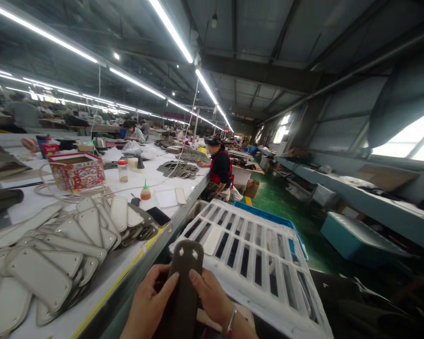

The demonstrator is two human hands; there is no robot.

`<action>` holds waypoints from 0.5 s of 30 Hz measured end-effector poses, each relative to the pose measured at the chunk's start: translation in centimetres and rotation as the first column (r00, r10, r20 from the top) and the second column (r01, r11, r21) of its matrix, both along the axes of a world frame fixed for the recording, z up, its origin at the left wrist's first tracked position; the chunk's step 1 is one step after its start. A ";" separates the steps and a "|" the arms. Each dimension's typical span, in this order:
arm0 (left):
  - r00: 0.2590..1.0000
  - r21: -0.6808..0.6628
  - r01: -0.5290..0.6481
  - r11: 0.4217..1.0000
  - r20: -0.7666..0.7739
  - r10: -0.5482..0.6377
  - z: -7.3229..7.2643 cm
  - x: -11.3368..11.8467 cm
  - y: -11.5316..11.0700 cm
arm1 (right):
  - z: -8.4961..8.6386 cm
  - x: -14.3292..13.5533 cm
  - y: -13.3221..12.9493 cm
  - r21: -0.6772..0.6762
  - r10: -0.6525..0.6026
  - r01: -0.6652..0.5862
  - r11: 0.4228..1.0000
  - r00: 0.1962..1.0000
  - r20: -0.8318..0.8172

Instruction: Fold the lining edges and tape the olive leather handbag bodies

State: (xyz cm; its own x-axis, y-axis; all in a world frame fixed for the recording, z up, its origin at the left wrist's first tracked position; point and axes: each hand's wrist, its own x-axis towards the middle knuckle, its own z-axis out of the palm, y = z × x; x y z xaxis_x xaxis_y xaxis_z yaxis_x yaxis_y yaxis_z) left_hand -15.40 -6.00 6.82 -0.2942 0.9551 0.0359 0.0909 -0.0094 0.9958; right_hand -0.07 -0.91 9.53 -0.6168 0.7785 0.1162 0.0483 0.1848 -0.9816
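While the left hand [154,295] and right hand [214,295] grasp it, a dark panel [186,287] is beside the right edge of the table [108,278].
Thumbs slant inward; the panel's long axis points forward, holed end farthest.

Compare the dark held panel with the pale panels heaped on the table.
The dark panel is held by the left hand and right hand; the pale panels lie overlapping on the table. The dark panel looks brownish; the pale panels, off-white. The dark panel has two end holes; the pale panels show small corner dots. Both have rounded corners.
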 end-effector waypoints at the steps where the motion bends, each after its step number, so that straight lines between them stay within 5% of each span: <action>1: 1.000 0.048 0.001 0.999 -0.009 0.000 0.6 -0.3 0.3 | 0.6 0.0 0.0 -0.008 0.021 -0.021 1.000 0.999 -0.031; 4: 0.995 0.220 0.046 0.974 0.074 -0.064 2.6 -1.2 1.3 | 2.5 0.1 0.0 -0.014 0.101 -0.102 0.995 0.992 -0.074; 8: 0.966 0.241 0.193 0.951 0.126 -0.228 4.7 -2.2 2.4 | 3.8 0.8 0.0 0.000 0.176 -0.176 0.984 0.984 0.002; 11: 0.977 0.234 0.212 0.949 -0.021 -0.213 4.9 -2.6 2.6 | 3.7 1.5 -0.1 0.103 0.088 -0.110 0.988 0.976 0.197; 15: 0.985 0.159 0.173 0.972 -0.003 -0.175 3.8 -3.3 1.6 | 3.5 1.5 -0.6 0.344 -0.100 -0.029 0.939 0.930 0.354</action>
